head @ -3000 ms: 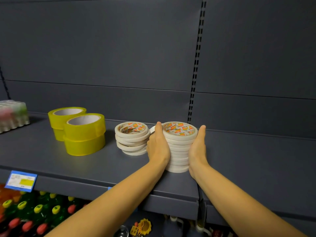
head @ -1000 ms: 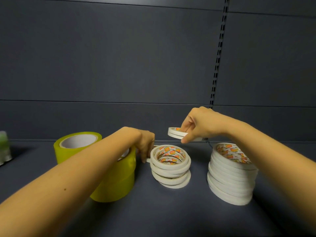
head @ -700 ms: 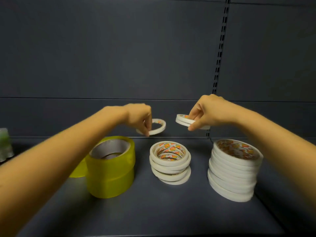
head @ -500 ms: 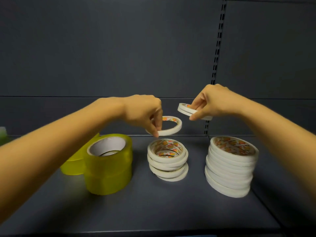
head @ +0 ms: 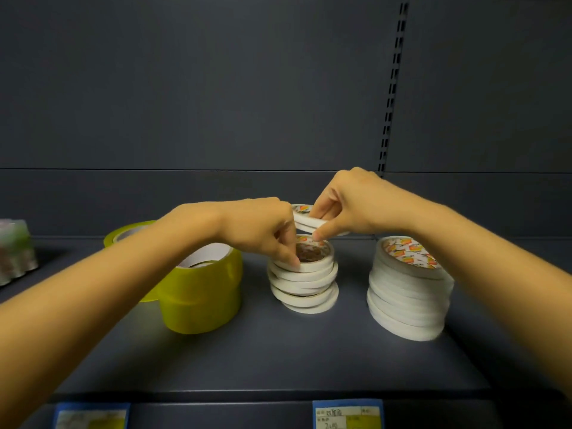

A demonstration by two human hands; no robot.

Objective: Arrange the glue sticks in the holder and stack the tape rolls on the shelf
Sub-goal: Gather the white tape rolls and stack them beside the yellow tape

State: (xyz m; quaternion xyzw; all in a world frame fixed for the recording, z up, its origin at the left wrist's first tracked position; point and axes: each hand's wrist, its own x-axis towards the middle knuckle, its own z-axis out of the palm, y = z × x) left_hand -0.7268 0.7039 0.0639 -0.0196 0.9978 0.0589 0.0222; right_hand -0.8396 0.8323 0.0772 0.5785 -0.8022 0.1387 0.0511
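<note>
Fronting the near edge of the shelf (head: 278,360), blue price labels (head: 346,414) show at the bottom. Farther in, a wide yellow tape roll (head: 201,298) stands at left, with a second yellow roll (head: 123,235) partly hidden behind it. At centre is the short stack (head: 305,286) of thin white tape rolls, and the tall stack (head: 408,292) stands apart on its right. The left hand (head: 257,230) curls its fingers down and pinches the top roll (head: 315,264) of the short stack. Just above, the right hand (head: 349,202) pinches a thin white roll (head: 309,219) between thumb and fingers. A blurred wrapped pack (head: 15,252) sits far left.
</note>
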